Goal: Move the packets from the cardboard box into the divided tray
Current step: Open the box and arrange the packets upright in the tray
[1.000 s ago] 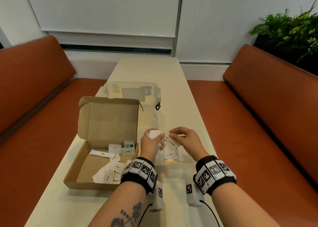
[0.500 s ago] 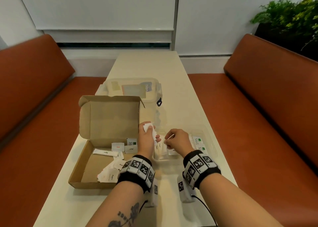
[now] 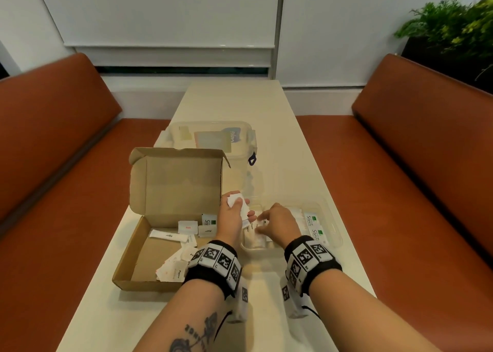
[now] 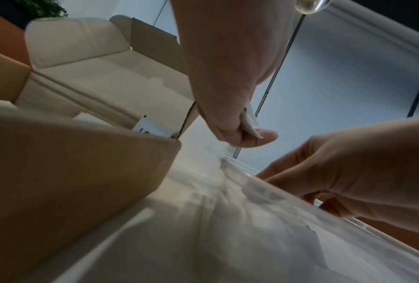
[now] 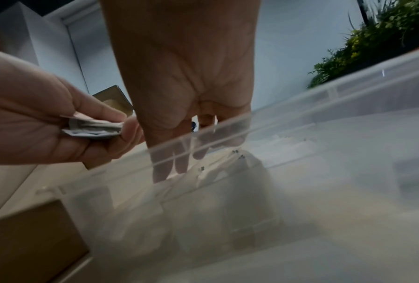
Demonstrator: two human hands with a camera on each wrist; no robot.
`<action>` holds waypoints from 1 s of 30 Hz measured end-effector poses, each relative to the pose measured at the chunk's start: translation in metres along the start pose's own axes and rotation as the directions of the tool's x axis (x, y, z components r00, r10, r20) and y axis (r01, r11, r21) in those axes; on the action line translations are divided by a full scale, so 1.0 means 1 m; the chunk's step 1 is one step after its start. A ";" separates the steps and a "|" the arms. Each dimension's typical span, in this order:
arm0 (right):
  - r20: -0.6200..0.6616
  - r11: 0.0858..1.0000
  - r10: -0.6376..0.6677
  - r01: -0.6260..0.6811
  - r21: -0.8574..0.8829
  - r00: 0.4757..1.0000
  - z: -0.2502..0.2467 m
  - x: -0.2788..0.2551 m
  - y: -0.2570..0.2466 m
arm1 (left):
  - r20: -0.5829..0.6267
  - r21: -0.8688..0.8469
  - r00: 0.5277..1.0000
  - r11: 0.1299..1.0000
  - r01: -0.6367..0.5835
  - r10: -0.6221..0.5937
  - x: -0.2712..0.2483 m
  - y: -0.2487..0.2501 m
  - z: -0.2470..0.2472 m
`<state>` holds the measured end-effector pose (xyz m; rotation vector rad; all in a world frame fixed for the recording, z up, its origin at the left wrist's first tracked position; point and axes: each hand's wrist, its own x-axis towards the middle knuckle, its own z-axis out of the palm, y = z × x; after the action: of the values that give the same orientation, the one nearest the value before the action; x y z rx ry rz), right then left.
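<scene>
Left hand (image 3: 232, 215): a small stack of white paper packets (image 3: 236, 201) is pinched between curled fingers, held between the brown cardboard box (image 3: 149, 247) and the clear plastic divided tray (image 3: 330, 231). Right hand (image 3: 277, 225): fingers reach down into a left tray compartment, touching packets; whether one is pinched cannot be told.

Risk, as judged: stack could fan and spill onto the surface; packets could land in the wrong compartment.

Count: one box, one tray; roughly ten packets remain boxed.

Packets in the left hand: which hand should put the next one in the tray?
Right hand: its fingers already reach into the divided tray, beside the left hand gripping the packets.
</scene>
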<state>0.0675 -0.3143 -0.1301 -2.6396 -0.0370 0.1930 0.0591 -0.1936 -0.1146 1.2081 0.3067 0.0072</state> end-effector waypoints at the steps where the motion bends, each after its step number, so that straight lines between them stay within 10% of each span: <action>1: 0.018 1.000 -0.008 0.009 -0.017 1.000 0.000 0.000 0.001 | 0.003 -0.010 1.000 1.000 0.010 -0.010 0.000 0.000 0.000; 5: 0.037 1.000 -0.014 0.014 0.010 0.999 -0.001 -0.002 0.002 | 0.013 -0.031 0.999 0.999 0.032 -0.031 0.000 -0.001 0.000; 13: -0.165 0.790 0.045 0.066 0.609 0.985 -0.026 -0.007 -0.010 | 0.126 0.008 0.986 0.994 0.107 -0.107 -0.005 -0.006 -0.001; 30: -0.057 0.685 0.121 -0.042 0.727 0.991 -0.049 -0.014 0.037 | 0.242 0.101 0.949 0.978 0.184 -0.204 -0.006 -0.012 0.025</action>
<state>0.0604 -0.3707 -0.1035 -1.8384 0.1636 0.0755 0.0572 -0.2222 -0.1159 1.2356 0.2029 -0.3299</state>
